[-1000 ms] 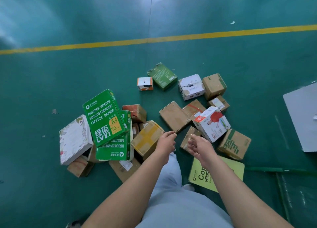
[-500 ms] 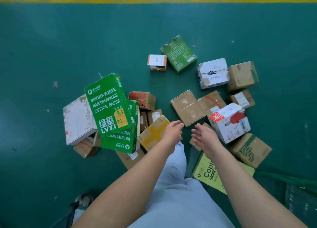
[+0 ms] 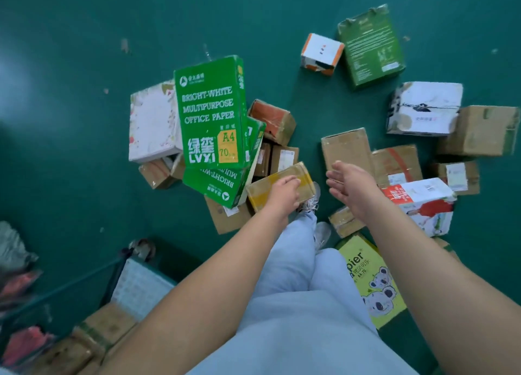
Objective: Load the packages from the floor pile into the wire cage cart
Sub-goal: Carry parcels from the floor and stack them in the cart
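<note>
A small flat cardboard box crossed with yellow tape [image 3: 279, 187] is seen tilted in the pile, directly under the fingers of the left hand [image 3: 283, 195]. Just to the left of it, two green reams of office paper [image 3: 210, 115] are leaned one on the other. A plain brown cardboard box [image 3: 346, 149] is laid flat beyond the right hand [image 3: 351, 185]. A blurred wire cage cart [image 3: 56, 304] is seen at lower left, with brown boxes inside.

Hands over floor pile, head view.
Left hand [image 3: 283, 195] is seen above the yellow-taped carton [image 3: 279, 185], fingers loosely curled; contact cannot be told. Right hand [image 3: 349, 185] is held open, palm up, over brown cartons. Green paper reams [image 3: 210, 115] are stacked tilted on the green floor [image 3: 70, 120].
</note>
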The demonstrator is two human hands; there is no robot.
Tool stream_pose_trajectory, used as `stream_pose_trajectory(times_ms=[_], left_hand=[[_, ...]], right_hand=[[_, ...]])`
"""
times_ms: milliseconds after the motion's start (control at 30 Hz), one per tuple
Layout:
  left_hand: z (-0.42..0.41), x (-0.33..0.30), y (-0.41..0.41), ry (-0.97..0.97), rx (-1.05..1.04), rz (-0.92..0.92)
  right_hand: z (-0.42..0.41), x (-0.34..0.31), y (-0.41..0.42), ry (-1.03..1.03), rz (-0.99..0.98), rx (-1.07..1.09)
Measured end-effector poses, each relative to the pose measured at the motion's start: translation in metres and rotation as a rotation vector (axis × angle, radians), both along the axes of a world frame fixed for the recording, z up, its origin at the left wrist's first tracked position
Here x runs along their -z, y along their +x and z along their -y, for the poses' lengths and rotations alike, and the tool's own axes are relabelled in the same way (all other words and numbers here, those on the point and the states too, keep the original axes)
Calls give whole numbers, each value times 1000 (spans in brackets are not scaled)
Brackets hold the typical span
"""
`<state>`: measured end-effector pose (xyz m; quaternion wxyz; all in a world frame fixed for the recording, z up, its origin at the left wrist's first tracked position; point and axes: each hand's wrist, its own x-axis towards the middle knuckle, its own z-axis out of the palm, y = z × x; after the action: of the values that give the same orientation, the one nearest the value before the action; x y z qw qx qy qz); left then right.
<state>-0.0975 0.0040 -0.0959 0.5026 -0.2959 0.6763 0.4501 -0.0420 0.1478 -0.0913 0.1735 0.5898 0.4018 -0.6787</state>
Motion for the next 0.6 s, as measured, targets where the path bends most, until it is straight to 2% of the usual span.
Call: stream_pose_trajectory(times_ms=[267,600], left_hand=[[94,19,35,18,-211,-11],[210,45,66,-4,-358,6]], right_hand=[[84,19,10,33,-6,-239],[200,53,25,-5,23,-434]])
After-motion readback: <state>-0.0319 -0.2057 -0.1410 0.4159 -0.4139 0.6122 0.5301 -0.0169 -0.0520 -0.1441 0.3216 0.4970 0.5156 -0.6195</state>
